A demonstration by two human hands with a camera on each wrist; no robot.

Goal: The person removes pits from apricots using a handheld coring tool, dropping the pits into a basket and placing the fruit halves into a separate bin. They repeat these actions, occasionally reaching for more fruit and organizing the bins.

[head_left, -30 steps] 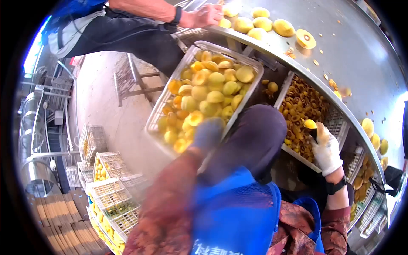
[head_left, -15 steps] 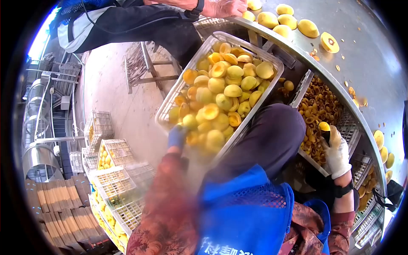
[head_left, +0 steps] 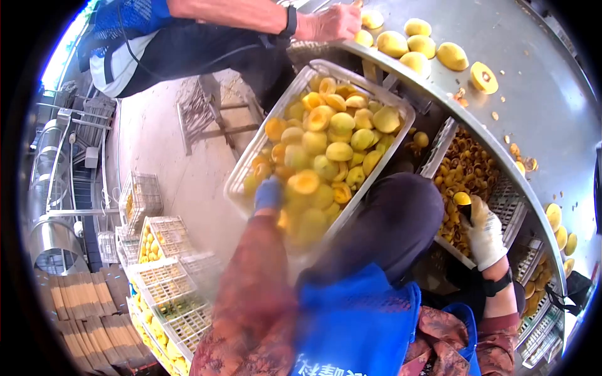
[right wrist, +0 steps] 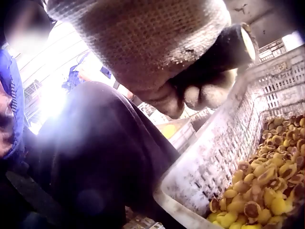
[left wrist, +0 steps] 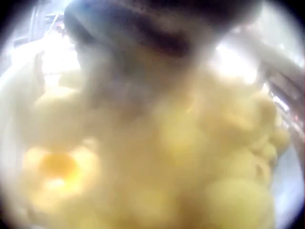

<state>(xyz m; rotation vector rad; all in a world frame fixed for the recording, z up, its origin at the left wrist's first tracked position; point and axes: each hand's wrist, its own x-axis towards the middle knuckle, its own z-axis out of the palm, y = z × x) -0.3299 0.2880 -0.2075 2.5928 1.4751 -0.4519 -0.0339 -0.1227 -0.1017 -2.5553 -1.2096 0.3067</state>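
Note:
My left hand (head_left: 268, 193), in a blue-grey glove, is over the near left part of a white crate (head_left: 249, 161) full of yellow peach halves (head_left: 303, 182). Its fingertips reach down among the fruit; in the blurred left wrist view I cannot tell whether they hold a piece. My right hand (head_left: 486, 233), in a whitish knit glove, grips a tool by its black handle (right wrist: 219, 57). The handle's round yellow end (head_left: 461, 198) sticks up past the fingers. Below this hand, a second crate (right wrist: 209, 157) contains brown and yellow cup-shaped scraps (right wrist: 259, 183).
A curved metal table (head_left: 520, 69) runs along the right, with whole and halved peaches (head_left: 451, 56) on it. Another person's hand (head_left: 329, 24) is at its edge. Stacked crates (head_left: 172, 282) and cardboard (head_left: 94, 301) stand at the left. My knee (head_left: 401, 210) lies between both crates.
My left hand has swept from the crate's knee side to its left side, then slightly inward over the fruit. The right hand keeps its grip on the tool. The head view has shifted a little.

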